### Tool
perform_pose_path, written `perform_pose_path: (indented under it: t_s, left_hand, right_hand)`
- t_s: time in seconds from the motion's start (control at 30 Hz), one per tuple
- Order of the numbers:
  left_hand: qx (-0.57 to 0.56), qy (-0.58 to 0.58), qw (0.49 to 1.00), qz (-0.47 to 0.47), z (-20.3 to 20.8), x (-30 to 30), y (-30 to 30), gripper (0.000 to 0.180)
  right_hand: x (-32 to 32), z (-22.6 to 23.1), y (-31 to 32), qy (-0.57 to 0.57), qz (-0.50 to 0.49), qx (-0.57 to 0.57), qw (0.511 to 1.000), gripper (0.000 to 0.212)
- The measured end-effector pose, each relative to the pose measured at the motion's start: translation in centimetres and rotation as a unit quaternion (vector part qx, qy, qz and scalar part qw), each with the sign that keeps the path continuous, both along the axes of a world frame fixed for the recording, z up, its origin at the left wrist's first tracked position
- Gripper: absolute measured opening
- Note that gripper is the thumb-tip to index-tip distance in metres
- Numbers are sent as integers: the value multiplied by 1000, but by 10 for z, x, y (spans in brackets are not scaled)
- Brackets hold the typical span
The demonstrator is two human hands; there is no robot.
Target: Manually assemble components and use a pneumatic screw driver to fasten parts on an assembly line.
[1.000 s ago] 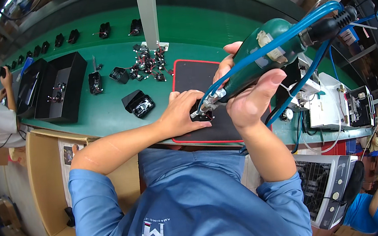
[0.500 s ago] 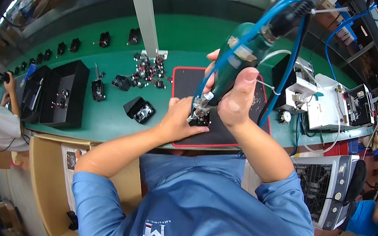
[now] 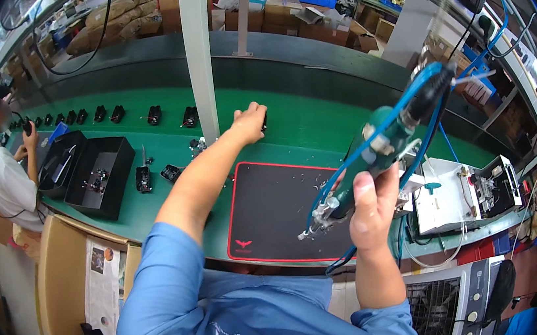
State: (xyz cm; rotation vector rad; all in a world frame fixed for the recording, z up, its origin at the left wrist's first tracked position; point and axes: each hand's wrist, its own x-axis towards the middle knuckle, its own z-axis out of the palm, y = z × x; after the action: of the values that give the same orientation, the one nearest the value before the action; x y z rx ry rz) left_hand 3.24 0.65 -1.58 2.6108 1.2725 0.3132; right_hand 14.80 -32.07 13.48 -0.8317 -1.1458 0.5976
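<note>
Nearest me, a worker's right hand (image 3: 372, 218) grips a green power screwdriver (image 3: 366, 160), its tip hanging above a red-edged black mat (image 3: 287, 212). Tiny pale bits on the mat. Left arm stretched out past the mat; left hand (image 3: 250, 122) curled round a small black case (image 3: 265, 123), mostly hidden by the fingers, over the green strip (image 3: 316, 122). Left of it, a row of black cases (image 3: 154, 115). Farther along, a co-worker (image 3: 5, 154) in white. Cardboard boxes (image 3: 278, 17) behind.
</note>
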Motion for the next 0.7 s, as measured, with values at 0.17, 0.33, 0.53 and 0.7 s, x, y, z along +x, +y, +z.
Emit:
perform_pose_path:
  t_s: [0.17,0.33,0.53,0.7]
  left_hand:
    - [126,4,991,-51,-15,-21,6,78]
    - [104,-85,976,-171,51,-88,-72,45]
    - [-22,43,997,-66,66,-207,-186,48]
    - [123,41,989,-65,37,-221,-209,83]
  right_hand:
    - [18,-13,2,-25,0,-11,1000,50]
    - [20,-15,-22,-427,-312,169,832,54]
    - [-63,-126,67,-500,23,-82,862,27]
    - [-105,-169,142,-511,-19,-72,856,30]
